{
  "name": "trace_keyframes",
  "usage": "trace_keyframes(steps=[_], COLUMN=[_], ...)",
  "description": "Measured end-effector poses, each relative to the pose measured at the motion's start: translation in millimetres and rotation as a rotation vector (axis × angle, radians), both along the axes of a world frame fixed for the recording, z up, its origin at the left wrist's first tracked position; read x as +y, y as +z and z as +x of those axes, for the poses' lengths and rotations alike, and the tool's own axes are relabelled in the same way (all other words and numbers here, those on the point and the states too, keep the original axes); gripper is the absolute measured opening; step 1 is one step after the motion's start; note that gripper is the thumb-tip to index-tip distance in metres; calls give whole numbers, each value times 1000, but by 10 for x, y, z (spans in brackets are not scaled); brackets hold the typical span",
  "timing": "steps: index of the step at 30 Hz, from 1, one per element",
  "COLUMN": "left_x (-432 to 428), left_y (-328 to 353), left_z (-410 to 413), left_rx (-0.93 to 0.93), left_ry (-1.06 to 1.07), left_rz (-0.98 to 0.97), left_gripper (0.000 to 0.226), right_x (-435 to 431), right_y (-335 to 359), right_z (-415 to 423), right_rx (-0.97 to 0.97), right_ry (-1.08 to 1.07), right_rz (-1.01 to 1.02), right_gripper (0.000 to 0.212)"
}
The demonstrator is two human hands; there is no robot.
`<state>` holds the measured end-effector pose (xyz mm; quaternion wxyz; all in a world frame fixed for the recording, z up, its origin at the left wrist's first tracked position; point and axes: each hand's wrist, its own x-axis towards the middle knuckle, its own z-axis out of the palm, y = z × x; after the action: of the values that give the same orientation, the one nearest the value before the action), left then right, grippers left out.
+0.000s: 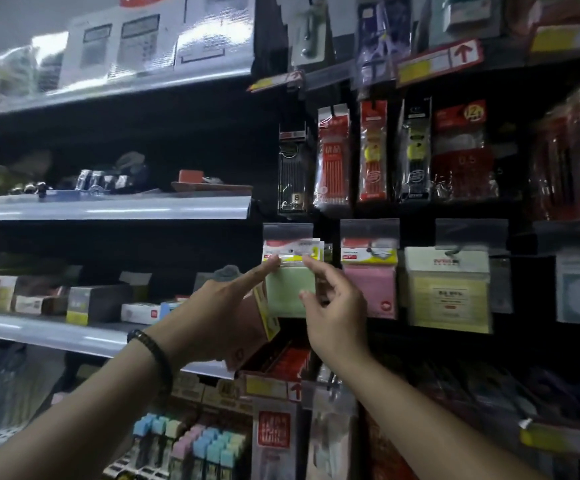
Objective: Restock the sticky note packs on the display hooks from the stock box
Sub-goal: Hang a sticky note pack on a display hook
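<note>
Right grip (337, 306) pinches hanging green sticky note pack (290, 289); left grip (226, 317) clamps spare pack (267, 315), index on header. Restocking judged midway.

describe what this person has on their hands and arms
Both forearms are bare, with no sleeves in view. The left hand and right hand have no gloves. A dark beaded bracelet circles the left wrist; the right wrist wears nothing.

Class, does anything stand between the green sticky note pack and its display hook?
Nothing visible does. The green sticky note pack sits under the clear label flap, with the left hand, gripping a spare pack, and the right hand touching its header; the hook itself is hidden.
</note>
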<state>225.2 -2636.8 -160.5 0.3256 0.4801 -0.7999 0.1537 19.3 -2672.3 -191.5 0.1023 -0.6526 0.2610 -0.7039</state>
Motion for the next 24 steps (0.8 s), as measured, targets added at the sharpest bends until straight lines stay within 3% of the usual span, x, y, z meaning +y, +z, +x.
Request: trace_keyframes(steps=[10,24], left_x=[-289,-292], left_y=[-7,63], left_z=[54,-5], left_rx=[14,101], left_ry=[-55,11], left_rz=[20,52], left_gripper=[114,94], right_x=[-198,-225], right_y=[35,152], right_z=[122,48], right_rx=[-54,24], right_ry=[-11,-77], right_rz=[57,115], right_gripper=[56,53])
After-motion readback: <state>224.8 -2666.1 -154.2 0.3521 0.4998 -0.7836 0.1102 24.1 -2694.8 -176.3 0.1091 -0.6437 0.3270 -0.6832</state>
